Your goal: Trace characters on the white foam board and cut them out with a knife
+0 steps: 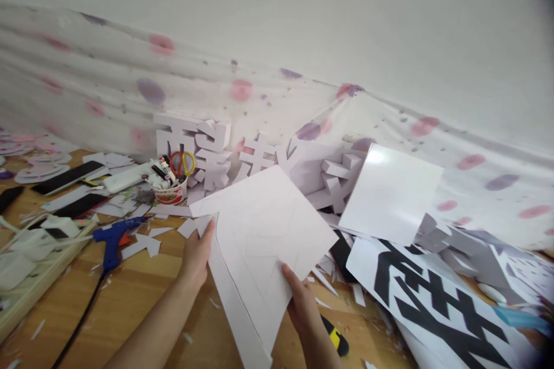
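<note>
A large white sheet of card (pixel 255 225) is held up above the wooden table, tilted, with faint pencil lines on it. Along its left side runs a long curved line that looks like a cut or an edge, with a strip beyond it. My left hand (pixel 197 256) grips the left edge, thumb on top. At the lower right edge my right hand (pixel 298 297) pinches the sheet, its other fingers hidden underneath. A yellow and black cutter knife (pixel 335 335) lies beside my right forearm, partly covered by it.
A blue glue gun (pixel 111 242) and a power strip (pixel 82 245) lie left. Behind stand a tub (pixel 171 193) of pens and scissors and white cut-out characters (pixel 173 132). A white panel (pixel 392 193) and a sheet with black characters (pixel 367 259) are right. Scraps litter the table.
</note>
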### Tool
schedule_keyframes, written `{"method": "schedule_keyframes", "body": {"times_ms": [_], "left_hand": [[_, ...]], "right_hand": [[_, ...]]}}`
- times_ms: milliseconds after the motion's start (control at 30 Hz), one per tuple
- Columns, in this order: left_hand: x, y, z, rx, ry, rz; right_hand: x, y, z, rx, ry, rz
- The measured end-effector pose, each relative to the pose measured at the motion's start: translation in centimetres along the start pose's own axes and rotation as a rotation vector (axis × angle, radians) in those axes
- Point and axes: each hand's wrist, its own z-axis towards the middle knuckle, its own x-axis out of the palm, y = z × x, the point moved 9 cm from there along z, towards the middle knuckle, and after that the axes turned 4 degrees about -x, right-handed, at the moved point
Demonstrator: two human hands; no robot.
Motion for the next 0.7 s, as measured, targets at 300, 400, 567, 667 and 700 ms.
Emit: {"method": "schedule_keyframes", "body": {"times_ms": [300,400,567,667,700], "left_hand": [[-1.0,-1.9,-0.6,0.240,-0.180,0.182],[-0.8,-1.9,-0.6,0.276,-0.185,0.190],[-0.6,-2.0,0.4,0.282,-0.154,0.154],[-0.5,-1.4,1.4,0.139,-0.097,0.077],[-0.5,-1.3,1.6,0.095,-0.088,0.058]], "right_hand": [[0.8,2.3,-1.2,-0.184,-0.042,-0.125],[0.8,2.7,-1.6,-0.210,-0.071,-0.156],[0.3,2.8,-1.4,-0.185,-0.073,-0.176],[0.4,2.7,-0.5,-0.120,0.006,-0.124],[0.5,2.8,-0.2,-0.114,0.031,-0.111]]}}
